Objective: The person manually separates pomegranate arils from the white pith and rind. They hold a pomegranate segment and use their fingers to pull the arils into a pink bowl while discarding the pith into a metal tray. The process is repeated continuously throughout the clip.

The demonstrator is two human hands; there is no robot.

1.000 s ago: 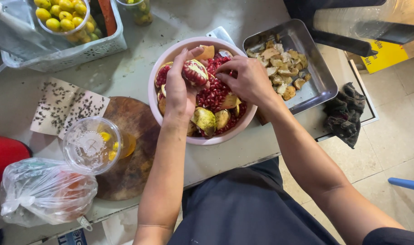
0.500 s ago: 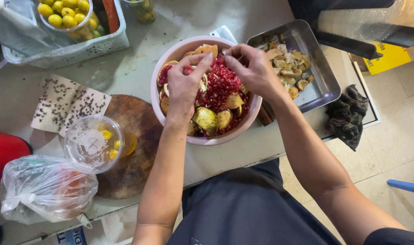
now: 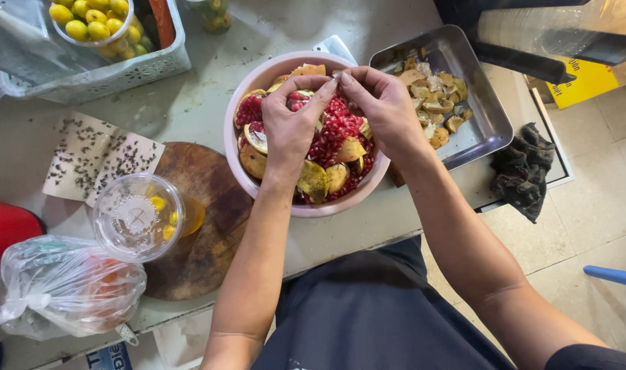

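Showing two hands, left hand [image 3: 290, 130] and right hand [image 3: 385, 109], meeting over one pink bowl [image 3: 258, 195]. Holding one heap of pomegranate seeds [image 3: 337, 130] among several peel pieces, too overlapped for counting. Also showing one metal tray [image 3: 488, 120], one round wooden board [image 3: 203, 226], one lidded plastic cup [image 3: 138, 216], one plastic bag [image 3: 63, 284], one dark cloth [image 3: 525, 171].

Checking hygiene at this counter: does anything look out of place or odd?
Yes: a pale sheet speckled with small dark specks, apparently insects, lies beside the wooden board, close to the pink bowl of pomegranate that both hands work over.
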